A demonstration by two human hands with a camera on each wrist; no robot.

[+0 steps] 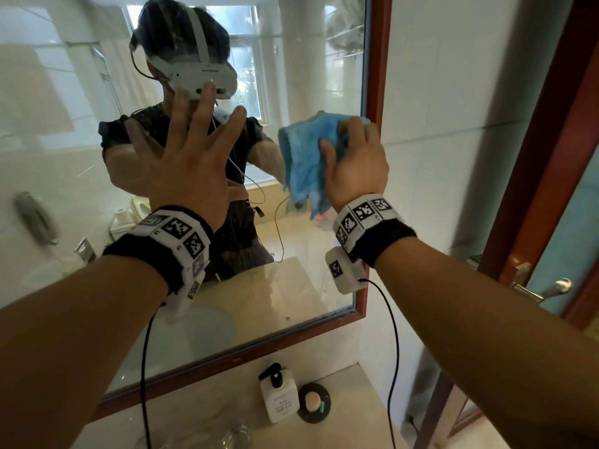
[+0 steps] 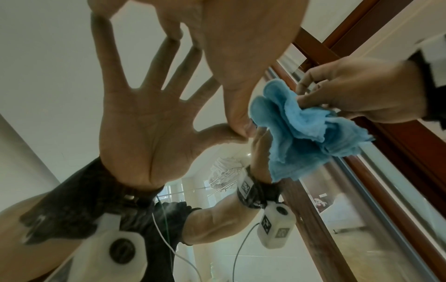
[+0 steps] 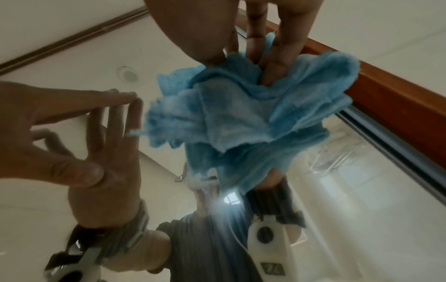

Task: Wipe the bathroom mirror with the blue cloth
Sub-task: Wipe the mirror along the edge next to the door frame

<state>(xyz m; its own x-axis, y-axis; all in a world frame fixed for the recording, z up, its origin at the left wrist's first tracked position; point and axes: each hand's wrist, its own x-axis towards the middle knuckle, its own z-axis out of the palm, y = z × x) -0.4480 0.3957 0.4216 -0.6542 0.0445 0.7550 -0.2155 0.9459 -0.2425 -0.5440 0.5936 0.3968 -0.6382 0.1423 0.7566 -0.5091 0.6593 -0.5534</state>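
Observation:
The mirror (image 1: 64, 157) in its red-brown wooden frame (image 1: 377, 59) fills the wall ahead. My left hand (image 1: 184, 150) lies flat against the glass, fingers spread and straight, the fingertips (image 2: 173, 36) meeting their reflection. My right hand (image 1: 353, 160) grips the bunched blue cloth (image 1: 304, 163) near the mirror's right edge, fingers curled into its folds. The blue cloth (image 3: 241, 118) hangs crumpled below my fingers, close to the glass. In the left wrist view the blue cloth (image 2: 301, 133) sits just right of my thumb.
A white pump bottle (image 1: 280, 396) and a black round dish (image 1: 313, 403) stand on the beige counter (image 1: 356, 400) below the mirror. A door with a metal handle (image 1: 547, 288) is at the right. Cables hang from both wrist cameras.

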